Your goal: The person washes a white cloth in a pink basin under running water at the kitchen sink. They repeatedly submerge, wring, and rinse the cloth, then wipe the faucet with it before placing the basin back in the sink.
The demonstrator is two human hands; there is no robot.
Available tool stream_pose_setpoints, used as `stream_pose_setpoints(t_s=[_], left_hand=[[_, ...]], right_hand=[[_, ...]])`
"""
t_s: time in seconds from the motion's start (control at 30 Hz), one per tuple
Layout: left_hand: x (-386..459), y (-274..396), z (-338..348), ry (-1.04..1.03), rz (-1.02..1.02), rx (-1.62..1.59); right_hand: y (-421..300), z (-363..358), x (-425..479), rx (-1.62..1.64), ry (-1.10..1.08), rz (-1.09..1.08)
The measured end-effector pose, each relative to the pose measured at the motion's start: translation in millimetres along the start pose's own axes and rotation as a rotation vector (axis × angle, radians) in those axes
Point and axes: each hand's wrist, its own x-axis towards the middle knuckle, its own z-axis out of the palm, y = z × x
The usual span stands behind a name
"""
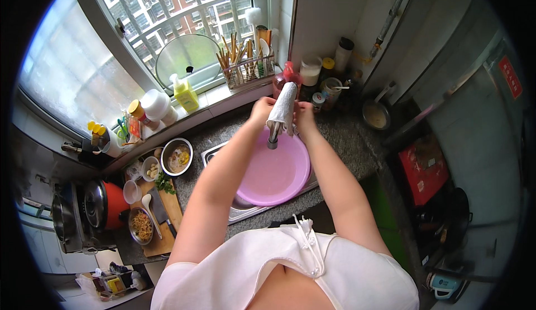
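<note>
A white cloth (pixel 282 108) is draped over the sink faucet (pixel 272 142), whose metal spout end pokes out below it. My left hand (pixel 262 112) is at the cloth's left side with its fingers curled. On the other side, my right hand (pixel 305 116) has its fingertips close to the cloth's right edge. The faucet and cloth partly block the fingers, so a grip cannot be made out. Below both hands, a pink plastic basin (pixel 305 171) with cloudy liquid sits in the steel sink (pixel 245 215).
Left of the sink, a wooden cutting board (pixel 176 209) bears a cleaver (pixel 158 203) and bowls of food. A pump bottle (pixel 184 94) and a chopstick rack (pixel 251 73) line the windowsill. Behind the faucet stand a red bottle (pixel 288 75) and several jars; a small pan (pixel 377 115) is farther right.
</note>
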Motion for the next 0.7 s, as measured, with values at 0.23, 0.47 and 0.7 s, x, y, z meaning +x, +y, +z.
stream_pose_setpoints(t_s=[0.23,0.47,0.7], left_hand=[[-13.8,17.0,-51.9,-0.603,-0.313,-1.81],[-16.1,4.3,-9.7,-1.007,-0.358,-1.834],[-15.4,-5.8,-24.6,-0.56,-0.315,-0.984]], right_hand=[[-95.2,-17.8,-48.1,1.805,-0.845,0.412],[-44.3,32.9,-31.8,1.962,-0.959,0.455],[-7.8,15.2,-31.6,1.276,-0.434,0.335]])
